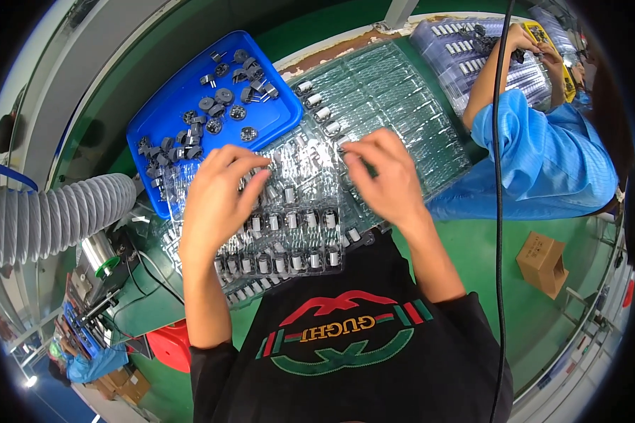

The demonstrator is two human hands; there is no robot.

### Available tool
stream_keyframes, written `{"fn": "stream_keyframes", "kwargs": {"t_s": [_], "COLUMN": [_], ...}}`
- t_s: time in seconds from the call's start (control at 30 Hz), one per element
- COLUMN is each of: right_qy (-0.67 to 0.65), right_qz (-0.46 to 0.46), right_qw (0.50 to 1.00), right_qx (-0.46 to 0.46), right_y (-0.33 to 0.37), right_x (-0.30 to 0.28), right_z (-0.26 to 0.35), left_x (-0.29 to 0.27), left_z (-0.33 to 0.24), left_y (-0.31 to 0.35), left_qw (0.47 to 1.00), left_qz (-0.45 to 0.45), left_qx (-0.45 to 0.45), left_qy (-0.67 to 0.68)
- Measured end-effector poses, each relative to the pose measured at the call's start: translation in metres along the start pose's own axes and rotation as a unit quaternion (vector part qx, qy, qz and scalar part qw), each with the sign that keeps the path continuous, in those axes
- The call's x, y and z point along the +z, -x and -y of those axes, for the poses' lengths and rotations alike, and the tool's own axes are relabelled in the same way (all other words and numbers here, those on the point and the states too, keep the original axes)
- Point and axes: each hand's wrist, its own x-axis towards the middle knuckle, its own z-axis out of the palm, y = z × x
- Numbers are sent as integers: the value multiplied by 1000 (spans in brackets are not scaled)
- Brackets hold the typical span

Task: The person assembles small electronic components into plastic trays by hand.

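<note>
My left hand (219,197) hovers over the nearer clear plastic tray (317,189), its thumb and index finger apart with nothing seen between them. Rows of small round dark parts with white cylinders (292,220) sit in this tray's pockets. At the left edge of the farther clear tray (402,92), my right hand (388,180) has its thumb and index fingertips closed around a similar small part (343,140), mostly hidden by the fingers. That part lines up with a short column of parts (322,114) running away from me.
Loose dark parts lie in a blue bin (289,106) behind my left hand. A grey flexible duct (56,215) and a wire spool (100,255) are at left. At right a co-worker in a blue sleeve (543,144) handles parts over another tray; a black cable (498,211) hangs between us.
</note>
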Motion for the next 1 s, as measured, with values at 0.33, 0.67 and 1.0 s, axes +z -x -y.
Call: {"fn": "stream_keyframes", "kwargs": {"t_s": [0.33,0.67,1.0], "right_qy": [94,-110,8], "right_qz": [178,148,16], "right_qw": [968,981,980], "right_qx": [-148,-67,196], "right_y": [13,15,17], "right_x": [42,37,-19], "right_z": [39,33,-26], "left_x": [8,6,10], "left_z": [15,15,22], "left_y": [35,35,33], "left_qw": [998,992,991], "left_qz": [46,117,117], "left_qx": [-8,-15,-17], "left_qy": [-29,46,61]}}
